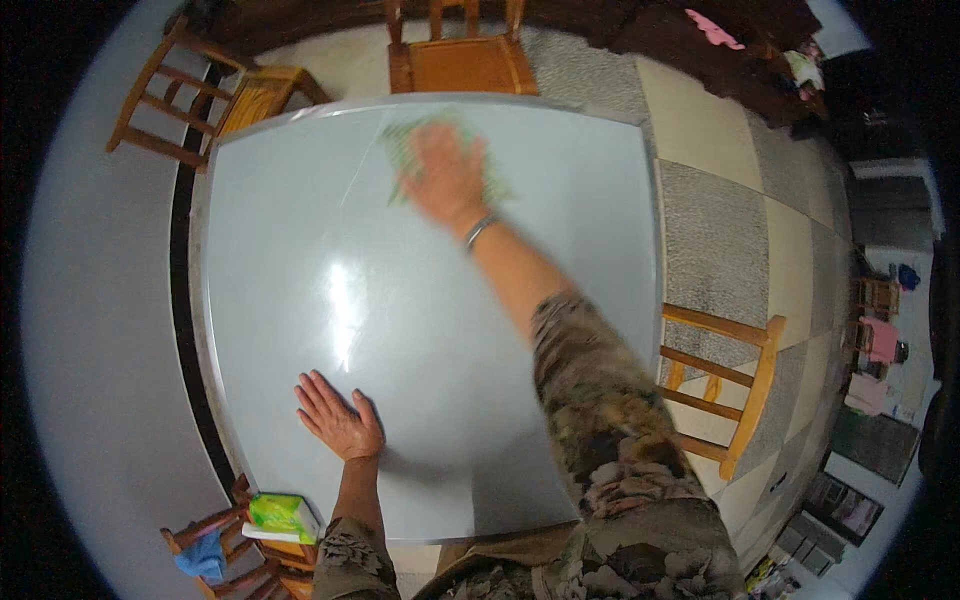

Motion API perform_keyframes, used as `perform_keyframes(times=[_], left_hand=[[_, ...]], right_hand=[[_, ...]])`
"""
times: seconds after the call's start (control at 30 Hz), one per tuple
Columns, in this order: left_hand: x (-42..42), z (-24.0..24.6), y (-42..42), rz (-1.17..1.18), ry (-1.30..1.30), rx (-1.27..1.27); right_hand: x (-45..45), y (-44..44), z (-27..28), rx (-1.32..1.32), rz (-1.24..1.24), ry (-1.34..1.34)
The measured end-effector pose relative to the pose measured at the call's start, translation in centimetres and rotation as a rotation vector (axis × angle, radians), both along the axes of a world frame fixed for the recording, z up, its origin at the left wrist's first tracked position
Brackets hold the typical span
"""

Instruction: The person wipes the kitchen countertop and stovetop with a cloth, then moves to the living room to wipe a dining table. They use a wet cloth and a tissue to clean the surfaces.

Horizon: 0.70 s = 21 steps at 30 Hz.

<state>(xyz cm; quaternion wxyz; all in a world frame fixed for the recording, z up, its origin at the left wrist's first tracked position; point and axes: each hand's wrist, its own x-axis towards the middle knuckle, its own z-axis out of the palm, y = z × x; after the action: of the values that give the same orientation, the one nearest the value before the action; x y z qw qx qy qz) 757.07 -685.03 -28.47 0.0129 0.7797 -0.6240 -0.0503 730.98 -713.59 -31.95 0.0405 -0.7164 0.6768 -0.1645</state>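
Note:
A green patterned cloth [396,142] is spread on the far part of a pale, glossy tabletop [270,225]. My right hand [446,169], blurred and wearing a metal bracelet [481,231], holds the cloth pressed against the surface, covering its middle. Nearer to me, my left hand [341,420] rests palm down on the left part of the tabletop with its fingers apart and nothing in it. A long patch of glare lies just beyond that hand.
Wooden chairs stand at the far side [465,64], the far left corner [169,97] and the right [724,390]. At near left, a chair [244,559] bears a green tissue pack [279,514] and a blue cloth [201,556]. A wall [105,300] runs along the left.

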Motion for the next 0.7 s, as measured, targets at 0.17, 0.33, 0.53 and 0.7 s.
perform_keyframes(times=[0.17, 0.33, 0.53, 0.7], left_hand=[[0.3, -0.1, 0.1, -0.009, 0.030, 0.015], [0.4, 0.2, -0.1, 0.011, 0.060, 0.026], [0.5, 0.5, -0.4, 0.031, 0.104, 0.035], [0.7, 0.5, -0.2, 0.022, 0.115, 0.056]], right_hand=[[-17.2, -1.4, -0.6, 0.103, -0.487, 0.071], [-20.2, 0.7, -1.5, 0.053, -0.827, 0.138], [-0.8, -9.9, -2.4, 0.011, -0.243, -0.004], [23.7, -10.9, 0.7, 0.079, 0.247, -0.013]])
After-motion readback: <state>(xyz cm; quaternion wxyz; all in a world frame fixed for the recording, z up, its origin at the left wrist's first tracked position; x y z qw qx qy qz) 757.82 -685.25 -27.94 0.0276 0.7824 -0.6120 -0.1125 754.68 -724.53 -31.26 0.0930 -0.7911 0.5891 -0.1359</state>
